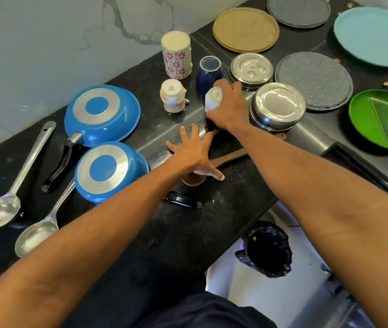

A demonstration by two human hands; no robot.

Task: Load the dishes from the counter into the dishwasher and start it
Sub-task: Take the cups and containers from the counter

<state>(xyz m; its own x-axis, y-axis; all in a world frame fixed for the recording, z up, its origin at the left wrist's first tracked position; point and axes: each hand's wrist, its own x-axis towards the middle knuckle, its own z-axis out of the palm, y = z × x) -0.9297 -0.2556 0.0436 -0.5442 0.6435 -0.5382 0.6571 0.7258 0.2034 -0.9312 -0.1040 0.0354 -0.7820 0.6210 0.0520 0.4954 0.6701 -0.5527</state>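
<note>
While gripped, white cup (213,99), base sticker unreadable.

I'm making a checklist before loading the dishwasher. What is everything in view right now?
frying pans: 2, blue, upside down, left counter
ladles: 2, steel, far left
floral cup: 1, cream and red, upside down by the wall
small cup: 1, cream, upside down
navy cup: 1, dark blue, behind right hand
white cup: 1, in right hand
steel bowls: 2, upside down, centre right
round mats: 3, one tan, two grey, back
plate: 1, light blue, far right
divided plate: 1, green, right edge
wooden spoon: 1, brown, under left hand
bin: 1, dark liner, floor
left hand: flat, open
right hand: gripping white cup
</note>
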